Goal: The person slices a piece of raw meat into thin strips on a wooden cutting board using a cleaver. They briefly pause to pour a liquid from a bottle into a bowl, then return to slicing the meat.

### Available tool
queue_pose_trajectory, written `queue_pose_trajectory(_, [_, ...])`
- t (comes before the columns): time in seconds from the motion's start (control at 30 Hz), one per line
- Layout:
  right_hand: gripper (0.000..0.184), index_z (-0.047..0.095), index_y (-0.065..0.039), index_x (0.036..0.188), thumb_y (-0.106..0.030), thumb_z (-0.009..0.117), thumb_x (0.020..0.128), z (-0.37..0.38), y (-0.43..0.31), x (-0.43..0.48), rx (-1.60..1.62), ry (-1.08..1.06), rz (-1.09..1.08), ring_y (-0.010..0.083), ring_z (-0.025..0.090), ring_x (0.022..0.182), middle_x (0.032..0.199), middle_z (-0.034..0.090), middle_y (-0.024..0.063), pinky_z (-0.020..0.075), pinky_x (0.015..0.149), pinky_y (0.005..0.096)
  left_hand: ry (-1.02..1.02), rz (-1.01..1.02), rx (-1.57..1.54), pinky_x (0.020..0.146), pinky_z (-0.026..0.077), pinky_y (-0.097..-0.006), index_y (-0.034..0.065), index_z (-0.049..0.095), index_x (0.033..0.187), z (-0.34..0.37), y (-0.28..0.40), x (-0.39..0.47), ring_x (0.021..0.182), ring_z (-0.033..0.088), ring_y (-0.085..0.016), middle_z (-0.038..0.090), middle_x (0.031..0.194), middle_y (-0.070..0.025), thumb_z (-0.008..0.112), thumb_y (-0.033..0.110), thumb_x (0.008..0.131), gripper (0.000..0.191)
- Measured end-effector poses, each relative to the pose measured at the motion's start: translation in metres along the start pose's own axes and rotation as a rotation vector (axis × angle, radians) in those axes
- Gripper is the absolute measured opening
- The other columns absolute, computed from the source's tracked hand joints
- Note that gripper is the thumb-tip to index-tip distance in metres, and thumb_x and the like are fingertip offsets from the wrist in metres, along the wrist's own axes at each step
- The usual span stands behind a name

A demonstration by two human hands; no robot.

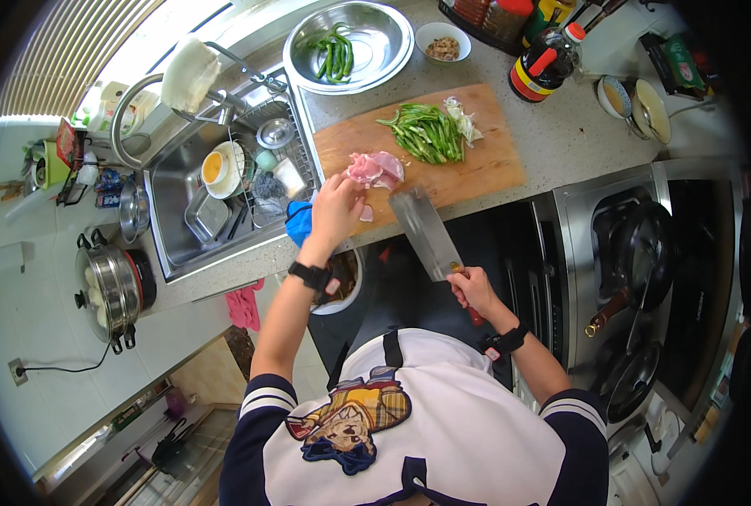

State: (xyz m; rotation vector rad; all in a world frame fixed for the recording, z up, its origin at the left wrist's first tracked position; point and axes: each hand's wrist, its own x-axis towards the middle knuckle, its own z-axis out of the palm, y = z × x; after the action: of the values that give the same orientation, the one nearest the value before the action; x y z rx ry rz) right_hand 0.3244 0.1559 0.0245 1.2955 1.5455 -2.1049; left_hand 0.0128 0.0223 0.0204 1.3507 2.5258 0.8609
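My right hand (475, 292) grips the red-brown handle of a Chinese cleaver (425, 231). The broad blade slants up and left, its far end over the front edge of a wooden cutting board (502, 158). My left hand (337, 212) is at the board's left front corner, fingers bent beside a small pile of sliced raw pink meat (377, 171). Whether its fingers pinch any meat is hidden. One loose meat slice (366, 214) lies just right of that hand. Cut green peppers (427, 133) are heaped farther back, with pale white shreds (463, 121) along their right side.
A steel basin (382, 47) with whole green peppers and a small white bowl (427, 33) stand behind the board. Left is a sink (173, 234) holding dishes and a rack. A sauce bottle (543, 66) stands back right. Right is a stove with a wok (644, 253).
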Motion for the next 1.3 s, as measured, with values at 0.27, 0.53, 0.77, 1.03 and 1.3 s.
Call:
queue_pose_trajectory(0.27, [0.039,0.054,-0.006,0.066,-0.029,0.066,0.095,0.008,0.004,0.009,0.097,-0.084,0.030,0.0081,0.045,0.040,0.053,0.049,0.0002,0.0363,0.037,0.0243,0.135,0.070,-0.051,0.079,0.052,-0.0419,0.0051,0.065,0.091,0.023,0.019,-0.048,0.094,0.061,-0.034,0.062,0.097,-0.0114,0.070,-0.001,0.071,0.022])
queue_pose_trajectory(0.53, [0.041,0.052,-0.006,0.066,-0.032,0.064,0.096,0.007,0.006,0.012,0.166,-0.182,0.109,0.0094,0.042,0.036,0.049,0.045,-0.0004,0.0348,0.036,0.0250,-0.027,0.300,-0.045,0.082,0.052,-0.0404,0.0038,0.064,0.092,-0.007,-0.005,-0.050,0.097,0.062,-0.033,0.065,0.101,-0.0111,0.067,0.000,0.076,0.017])
queue_pose_trajectory(0.77, [0.044,0.049,-0.008,0.067,-0.036,0.062,0.098,0.030,0.009,0.028,0.305,-0.330,0.178,0.0094,0.040,0.037,0.050,0.043,-0.0011,0.0334,0.038,0.0258,0.060,0.153,-0.022,0.080,0.051,-0.0399,0.0017,0.066,0.092,0.007,0.002,-0.054,0.093,0.062,-0.032,0.066,0.099,-0.0120,0.070,0.003,0.081,0.012])
queue_pose_trajectory(1.03, [0.044,0.049,-0.009,0.067,-0.039,0.061,0.098,0.041,0.015,0.034,0.316,-0.366,0.201,0.0098,0.040,0.037,0.050,0.043,-0.0011,0.0351,0.039,0.0275,0.031,0.153,-0.031,0.079,0.051,-0.0392,0.0015,0.068,0.093,0.006,-0.005,-0.052,0.091,0.062,-0.031,0.066,0.100,-0.0117,0.070,0.003,0.082,0.011])
queue_pose_trajectory(1.3, [0.044,0.048,-0.009,0.068,-0.040,0.060,0.098,0.044,0.018,0.035,0.359,-0.375,0.261,0.0099,0.039,0.037,0.051,0.042,-0.0015,0.0354,0.040,0.0279,0.001,0.152,-0.025,0.079,0.050,-0.0396,0.0027,0.068,0.094,0.000,-0.004,-0.051,0.092,0.063,-0.031,0.067,0.101,-0.0111,0.070,0.004,0.083,0.012])
